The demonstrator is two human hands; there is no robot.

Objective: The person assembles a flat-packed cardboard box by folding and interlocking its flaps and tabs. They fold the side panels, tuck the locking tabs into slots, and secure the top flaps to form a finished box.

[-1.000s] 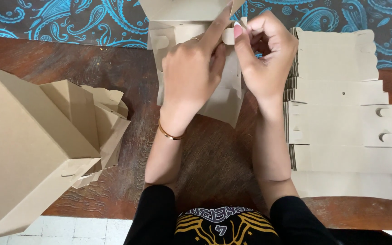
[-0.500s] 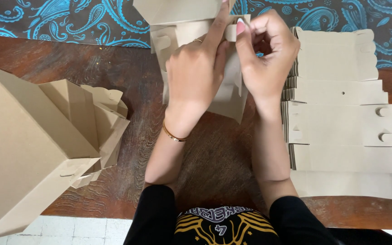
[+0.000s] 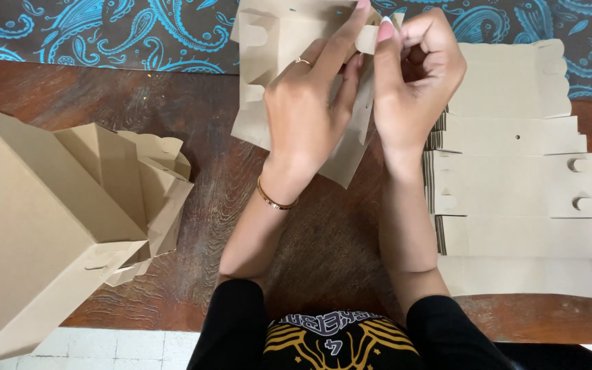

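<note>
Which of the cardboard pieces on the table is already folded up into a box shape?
The folded boxes at the left edge. They stand with raised walls, while the stack of blanks on the right lies flat, and the blank held in both hands is only partly folded.

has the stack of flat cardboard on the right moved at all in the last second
No. The stack of flat cardboard blanks lies in the same spot on the wooden table, its top edge still against the blue patterned cloth. Only the hands and the half-folded box shifted slightly.
</note>
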